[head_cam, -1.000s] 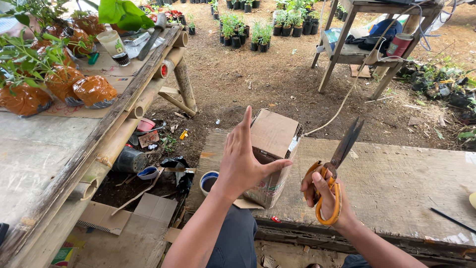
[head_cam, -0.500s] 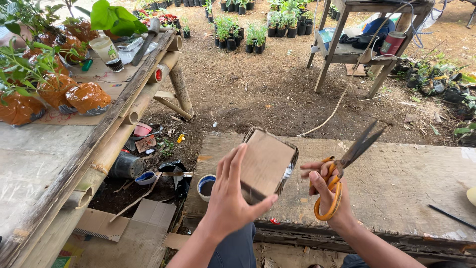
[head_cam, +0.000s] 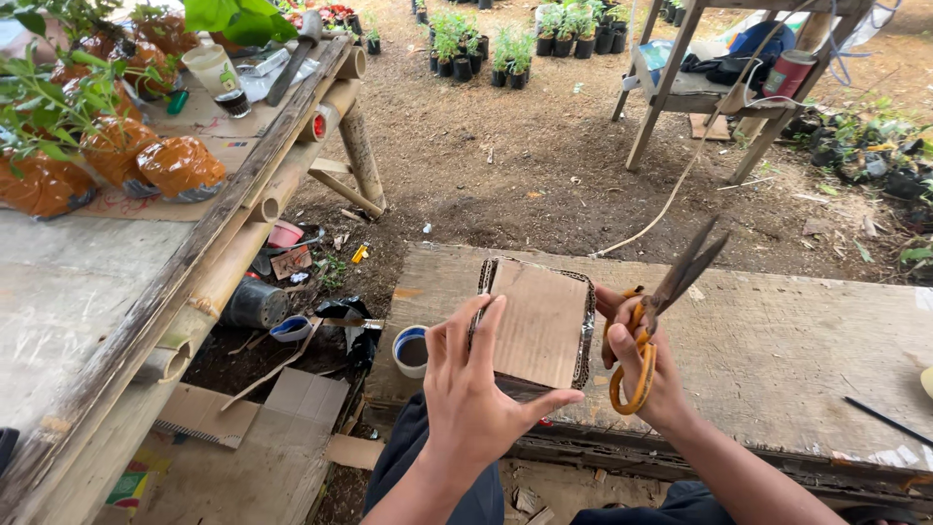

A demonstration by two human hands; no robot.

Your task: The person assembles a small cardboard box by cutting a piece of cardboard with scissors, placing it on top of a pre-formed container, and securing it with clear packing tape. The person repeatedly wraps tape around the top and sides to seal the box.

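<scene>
My left hand grips a small cardboard box by its near left side, thumb under the bottom edge, and holds it up over the wooden bench. A flat brown face of the box is turned towards me. My right hand holds orange-handled scissors just right of the box, fingers through the loops. The blades stand slightly apart and point up and to the right. My right fingertips touch the box's right edge.
A bamboo-edged table at left carries orange-bagged plants, a cup and a hammer. Cardboard scraps, tins and a small round pot lie on the ground below. Potted seedlings and a wooden stand are beyond. A dark stick lies on the bench.
My left hand, open beside the box a second ago, has closed on it and turned it flat-face towards me. The scissors have risen and moved up against the box's right side.
</scene>
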